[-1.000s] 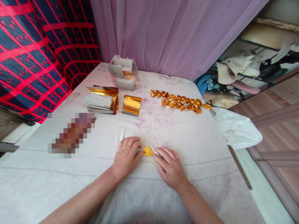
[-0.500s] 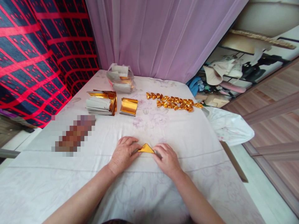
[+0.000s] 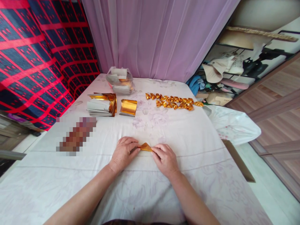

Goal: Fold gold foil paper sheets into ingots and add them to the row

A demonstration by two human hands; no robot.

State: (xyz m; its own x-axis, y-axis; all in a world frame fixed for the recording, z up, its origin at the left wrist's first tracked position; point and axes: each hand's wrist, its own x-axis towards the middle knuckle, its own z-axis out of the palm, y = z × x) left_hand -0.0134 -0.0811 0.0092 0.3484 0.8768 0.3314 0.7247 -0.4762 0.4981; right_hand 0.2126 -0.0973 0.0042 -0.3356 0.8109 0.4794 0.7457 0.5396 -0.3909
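A sheet of gold foil paper (image 3: 146,147), folded into a low triangle, is held just over the cloth-covered table in front of me. My left hand (image 3: 125,153) pinches its left corner between thumb and fingers. At the right corner, my right hand (image 3: 166,158) grips it the same way, fingers closed. The triangle's peak points away from me. Farther off lie a small stack of gold foil sheets (image 3: 128,107) and a larger stack of foil paper (image 3: 100,107) with grey-white backs. Several twisted gold foil pieces (image 3: 174,102) lie in rows at the back right.
A clear plastic bag (image 3: 120,82) of more foil paper stands at the table's back. A blurred-out patch (image 3: 77,136) covers something on the left. Purple curtain (image 3: 145,37) hangs behind the table (image 3: 199,181). A white bag (image 3: 236,125) and a shelf with hats and shoes are at right.
Both hands keep their pinch on the folded foil. The triangle looks slightly lower and darker, and its corners sit a little closer together. The view has shifted slightly.
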